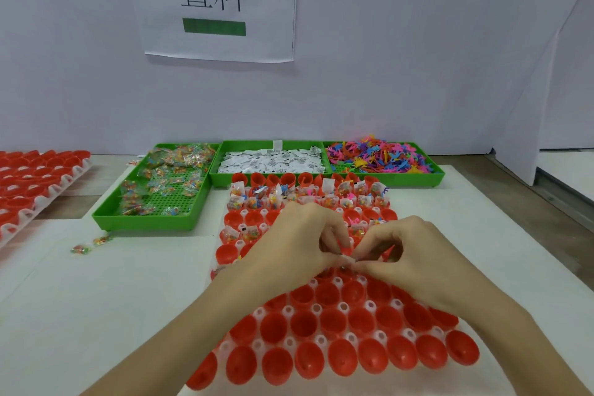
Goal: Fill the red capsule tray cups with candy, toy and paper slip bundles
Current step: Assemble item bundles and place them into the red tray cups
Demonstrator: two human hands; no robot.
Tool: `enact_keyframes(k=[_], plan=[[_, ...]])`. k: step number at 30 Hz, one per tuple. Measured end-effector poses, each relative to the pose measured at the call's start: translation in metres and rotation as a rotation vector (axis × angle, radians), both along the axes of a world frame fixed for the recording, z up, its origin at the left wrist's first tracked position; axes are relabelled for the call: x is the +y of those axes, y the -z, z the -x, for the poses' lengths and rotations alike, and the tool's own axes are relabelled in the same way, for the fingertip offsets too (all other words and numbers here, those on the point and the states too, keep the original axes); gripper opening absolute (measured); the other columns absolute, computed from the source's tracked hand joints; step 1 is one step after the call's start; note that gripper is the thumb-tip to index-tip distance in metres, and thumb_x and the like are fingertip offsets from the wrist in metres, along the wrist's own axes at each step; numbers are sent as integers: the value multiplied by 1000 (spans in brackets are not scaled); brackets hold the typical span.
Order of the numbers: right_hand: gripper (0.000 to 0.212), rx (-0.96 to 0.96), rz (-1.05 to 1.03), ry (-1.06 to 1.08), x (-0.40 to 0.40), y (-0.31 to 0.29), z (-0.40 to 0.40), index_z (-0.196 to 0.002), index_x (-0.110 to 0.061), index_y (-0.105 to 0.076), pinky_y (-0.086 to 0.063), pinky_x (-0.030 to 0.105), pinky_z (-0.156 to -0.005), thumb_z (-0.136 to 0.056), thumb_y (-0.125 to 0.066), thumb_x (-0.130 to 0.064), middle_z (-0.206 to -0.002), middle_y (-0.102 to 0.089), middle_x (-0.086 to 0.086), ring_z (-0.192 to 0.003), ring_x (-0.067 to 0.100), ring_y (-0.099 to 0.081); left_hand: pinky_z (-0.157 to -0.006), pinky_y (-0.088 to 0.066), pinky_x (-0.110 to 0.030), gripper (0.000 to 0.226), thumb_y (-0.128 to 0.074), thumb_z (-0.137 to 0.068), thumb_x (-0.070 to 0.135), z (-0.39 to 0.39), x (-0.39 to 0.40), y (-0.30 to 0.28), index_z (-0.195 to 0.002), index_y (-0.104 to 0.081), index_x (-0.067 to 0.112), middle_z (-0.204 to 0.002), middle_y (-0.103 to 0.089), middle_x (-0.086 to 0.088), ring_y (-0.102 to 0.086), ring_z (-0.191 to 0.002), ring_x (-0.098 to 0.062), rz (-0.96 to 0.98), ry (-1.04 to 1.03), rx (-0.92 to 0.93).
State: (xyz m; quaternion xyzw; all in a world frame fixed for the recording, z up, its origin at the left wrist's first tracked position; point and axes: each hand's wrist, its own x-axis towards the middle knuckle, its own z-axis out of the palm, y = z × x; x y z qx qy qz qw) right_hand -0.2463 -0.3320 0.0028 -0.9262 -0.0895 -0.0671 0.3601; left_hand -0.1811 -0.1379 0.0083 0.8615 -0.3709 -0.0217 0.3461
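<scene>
— Hands first: left hand [302,235] and right hand [408,254] meeting fingertip to fingertip over the middle of the red capsule tray [340,325], both pinching something small between them (too hidden by the fingers to name; probably a bundle being put together).

— And lying which way from the cups?

— Directly above them. Pinch point hanging over the middle rows, just past the last filled cups [308,199] at the far end, with empty cups [331,321] running back toward the body. Tray's long axis running away from the body, so next drop judged to be straight down, hardly any reach. Neither hand clearly nearer; both equally close to the open cup below.

— Look of the tray?

— Red oval cups seated in a whitish holder. Far rows stuffed with candy packets, bright toys and white slips sticking up; a couple more filled on the left side; near rows bare. Roughly a third done, by the look of it.

— Supplies?

— Three green bins beyond the tray on the desk [112,283]: candy packets [160,183] left, paper slips [270,162] centre, plastic toys [379,156] right. Two stray candy packets [91,244] on the desk to the left. Another tray of red cups [35,180] at far left.
</scene>
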Motion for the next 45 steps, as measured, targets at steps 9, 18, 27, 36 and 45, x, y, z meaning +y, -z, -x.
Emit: enact_keyframes(k=[9,18,27,36,45], plan=[[12,-29,113,78,0,6,-1,-78,-41,-78,-47,17,-64,-77,-87,-33,-88,-65,-14,-78,4,-62,-89,-53,-16,4,-81,-86,15,4,-1,-5,-88,-80,18,-83,-77,8,-70,-81,-1,-106,36,-115],[26,-2,18,40,-8,-5,4,-86,-41,-78,-54,25,-68,-90,-72,-16,-90,-69,-17,-81,9,-67,-85,-51,-13,11,-77,-88,12,5,-3,-5,-90,-81,23,-87,-77,10,-66,-82,2,-139,27,-122],[60,9,164,-55,-1,-6,7,-82,-50,-79,-39,4,-74,-86,-56,6,-96,-64,-21,-81,-12,-57,-76,-32,-9,14,-73,-92,16,2,-2,-1,-94,-81,26,-92,-75,13,-43,-88,0,-177,43,-176],[57,15,217,-65,3,4,2,-80,-45,-79,-36,5,-78,-85,-54,5,-95,-64,-22,-95,-6,-51,-90,-47,-35,11,-70,-92,17,-1,-3,2,-95,-78,23,-90,-73,9,-47,-97,-11,-233,90,-225],[62,-101,158,-60,-1,3,1,-72,-42,-80,-37,4,-69,-80,-55,15,-92,-68,-17,-79,-7,-59,-80,-46,-28,4,-76,-87,19,2,-5,5,-89,-75,21,-86,-70,10,-47,-94,-9,-191,44,-257]])
